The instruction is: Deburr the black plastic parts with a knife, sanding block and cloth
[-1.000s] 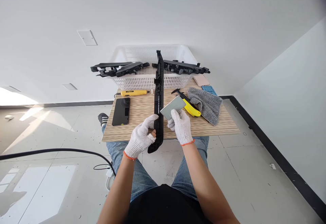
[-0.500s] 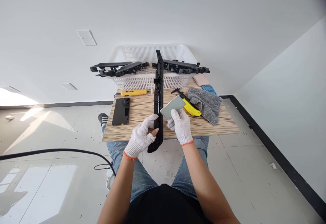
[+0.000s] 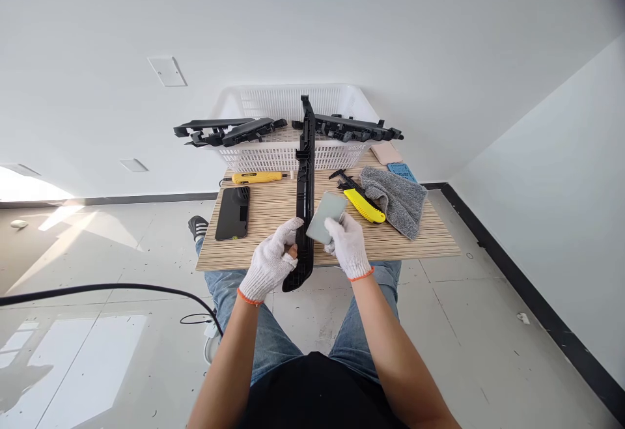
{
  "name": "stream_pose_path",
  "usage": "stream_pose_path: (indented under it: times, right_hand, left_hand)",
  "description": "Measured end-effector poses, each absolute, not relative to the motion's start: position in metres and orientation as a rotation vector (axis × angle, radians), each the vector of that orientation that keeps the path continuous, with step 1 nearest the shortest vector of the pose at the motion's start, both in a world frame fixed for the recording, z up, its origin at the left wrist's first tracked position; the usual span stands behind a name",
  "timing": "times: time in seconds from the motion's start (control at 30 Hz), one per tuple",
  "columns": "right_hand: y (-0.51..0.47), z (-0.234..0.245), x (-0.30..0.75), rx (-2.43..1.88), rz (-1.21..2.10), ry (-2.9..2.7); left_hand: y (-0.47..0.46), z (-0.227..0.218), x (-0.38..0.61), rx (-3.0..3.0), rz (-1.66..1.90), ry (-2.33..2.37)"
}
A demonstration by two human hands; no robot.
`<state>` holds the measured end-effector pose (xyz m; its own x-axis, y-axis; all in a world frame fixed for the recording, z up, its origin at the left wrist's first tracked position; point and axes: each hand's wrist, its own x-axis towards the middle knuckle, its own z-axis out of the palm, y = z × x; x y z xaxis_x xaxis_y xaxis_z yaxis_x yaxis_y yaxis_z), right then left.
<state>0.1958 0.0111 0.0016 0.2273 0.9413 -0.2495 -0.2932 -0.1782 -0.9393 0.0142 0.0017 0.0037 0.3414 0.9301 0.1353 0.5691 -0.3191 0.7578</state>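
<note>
My left hand [image 3: 271, 256], in a white knit glove with an orange cuff, is closed on the lower left side of a long black plastic trim piece [image 3: 305, 188]. The piece points away from me, its near end past the table's front edge and its far end over the basket. In my gloved right hand [image 3: 347, 243] is a flat grey-green pad [image 3: 326, 215], like a sanding pad, pinched between thumb and fingers. Its left corner meets or nearly meets the piece's right edge; I cannot tell whether they touch.
Behind stands a white plastic basket [image 3: 273, 155] with more black trim pieces [image 3: 359, 128] across it. On the table [image 3: 273, 204] lie a phone [image 3: 232, 213], a yellow pen-like power tool [image 3: 258, 177], a yellow-handled cutter [image 3: 364, 206], black calipers [image 3: 340, 174], a grey cloth [image 3: 398, 198] and a blue pad [image 3: 402, 171].
My right hand has tilted the grey-green pad more upright and lowered its left corner along the trim piece's right edge. My left hand keeps its hold, nearly still.
</note>
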Motion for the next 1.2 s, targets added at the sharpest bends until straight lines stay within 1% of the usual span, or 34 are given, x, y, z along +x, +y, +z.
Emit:
stream_pose_path:
  times: [0.17, 0.4, 0.57, 0.73, 0.87, 1.0, 1.2]
  right_hand:
    - [0.008, -0.001, 0.196, -1.342, 1.217, -0.865]
    - [0.009, -0.001, 0.199, -1.184, 1.228, -0.769]
    - [0.005, 0.006, 0.205, -1.079, 1.263, -0.676]
    - [0.005, 0.009, 0.203, -1.063, 1.239, -0.569]
    - [0.005, 0.006, 0.202, -1.046, 1.242, -0.601]
    - [0.003, -0.003, 0.200, -1.113, 1.277, -0.780]
    - [0.004, -0.007, 0.192, -1.471, 0.911, -1.400]
  left_hand:
    - [0.000, 0.006, 0.014, 1.990, 0.745, 1.350]
    - [0.001, 0.001, 0.017, 1.890, 0.836, 1.380]
    - [0.001, 0.007, 0.020, 1.852, 0.820, 1.452]
    - [0.001, 0.007, 0.019, 1.847, 0.815, 1.483]
    - [0.003, 0.001, 0.019, 1.941, 0.833, 1.492]
    - [0.005, -0.008, 0.020, 2.067, 0.837, 1.566]
    - [0.009, -0.014, 0.024, 2.127, 0.664, 1.786]
